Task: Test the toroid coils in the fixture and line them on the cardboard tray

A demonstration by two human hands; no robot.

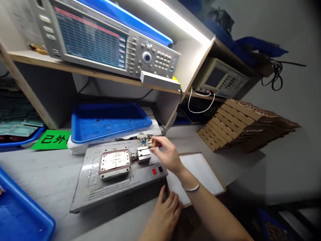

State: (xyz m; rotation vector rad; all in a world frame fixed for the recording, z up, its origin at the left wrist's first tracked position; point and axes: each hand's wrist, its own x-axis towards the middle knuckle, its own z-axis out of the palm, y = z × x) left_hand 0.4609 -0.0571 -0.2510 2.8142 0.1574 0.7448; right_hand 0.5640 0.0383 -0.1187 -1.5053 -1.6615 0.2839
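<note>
1. At the front of the work surface (42, 170), a grey metal test fixture (107, 190) holds a flat rectangular power module (114, 164), with a metal clamp block (143, 155) just beside it. A red button (154, 171) and a black button (160, 169) are set in the fixture's plate.
2. The right hand (168, 155) is pinched closed on a small gold-and-red electrical part (153, 144), held just above the clamp block. Its exact shape is hidden by the fingers.
3. The left hand (167, 212) is loosely open, its fingers at the fixture's front edge, and holds nothing visible.
4. Around the fixture: a blue tray (110, 122) on white foam (75, 148) lies behind it, a white board in a brown frame (203, 174) lies beneath the right wrist, and a stack of brown cardboard trays (238, 125) stands further along. A green sign (51, 140) and a second blue tray (20, 211) lie to the left.
5. Above, a wooden shelf (95, 75) carries a large bench analyser (110, 40). A smaller instrument (220, 78) stands beyond it, with a white cable (200, 105) attached. A black cable (277, 75) hangs against the grey wall (296, 40).
</note>
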